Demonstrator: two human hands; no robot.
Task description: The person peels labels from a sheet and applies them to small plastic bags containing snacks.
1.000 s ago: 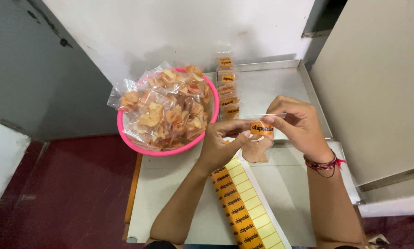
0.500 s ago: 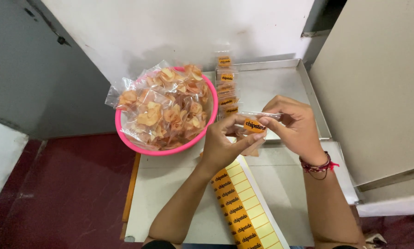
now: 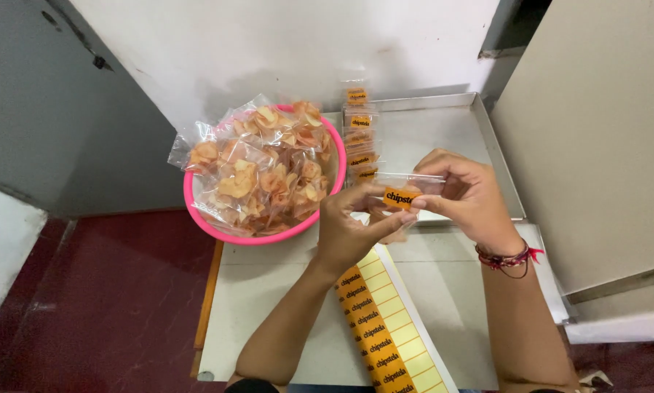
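Both hands held one small clear packet (image 3: 407,191) above the surface (image 3: 283,306), right of the pink bowl (image 3: 218,225). Left hand (image 3: 352,225) fingers now pressed the orange sticker (image 3: 399,197) onto it; a second ago the sticker sat further right. Right hand (image 3: 469,196) pinched the top edge. Labelling looked nearly complete.

— Clear, glossy plastic packet (image 3: 403,191), crinkled; orange paper label (image 3: 399,197), matt.
— Glossy pink plastic basin (image 3: 223,231). Dull, smooth metal tray (image 3: 443,124). Waxy yellow paper sticker sheet (image 3: 392,320), slight sheen. Pale matt worktop (image 3: 268,291), faintly scuffed.
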